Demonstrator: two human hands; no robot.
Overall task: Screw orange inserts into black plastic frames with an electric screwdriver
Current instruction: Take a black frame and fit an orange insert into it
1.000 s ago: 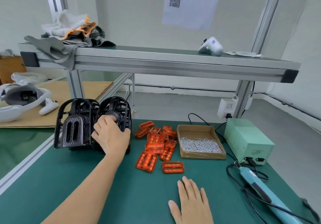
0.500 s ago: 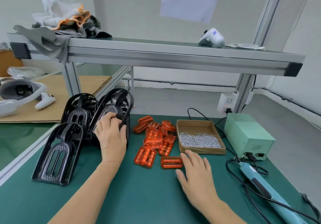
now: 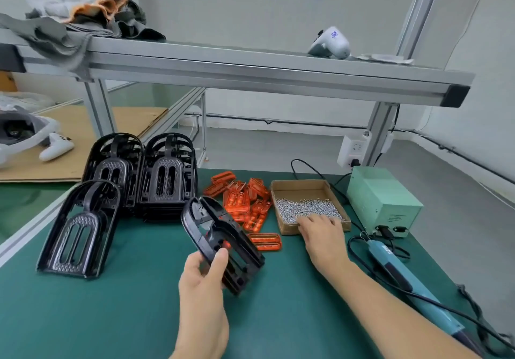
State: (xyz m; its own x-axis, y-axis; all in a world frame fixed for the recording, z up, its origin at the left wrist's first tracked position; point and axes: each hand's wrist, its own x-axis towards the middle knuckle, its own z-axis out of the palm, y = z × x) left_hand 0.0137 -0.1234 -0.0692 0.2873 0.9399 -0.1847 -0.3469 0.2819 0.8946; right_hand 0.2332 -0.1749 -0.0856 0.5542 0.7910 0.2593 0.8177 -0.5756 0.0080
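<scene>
Green matting carries the work — a black plastic arched frame (image 3: 223,243) is gripped by the left hand (image 3: 203,283); right of the frame, the right hand (image 3: 320,233), fingers loosely spread, is laid over silver screws in the shallow cardboard box (image 3: 302,187) — one should be pinched singly.

Black frames (image 3: 164,180), textured grid pattern on arched panels. Translucent orange inserts (image 3: 245,205). Brown cardboard box (image 3: 302,187) of silver screws (image 3: 306,209). Pale green power unit (image 3: 384,200). Teal screwdriver (image 3: 404,278), black cable. Dark green mat (image 3: 111,317).

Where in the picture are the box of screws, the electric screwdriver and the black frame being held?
box of screws (image 3: 302,188): head view, bare cardboard floor at the back.
electric screwdriver (image 3: 401,273): head view, middle of its teal body.
black frame (image 3: 206,226): head view, its curved upper rail.
</scene>
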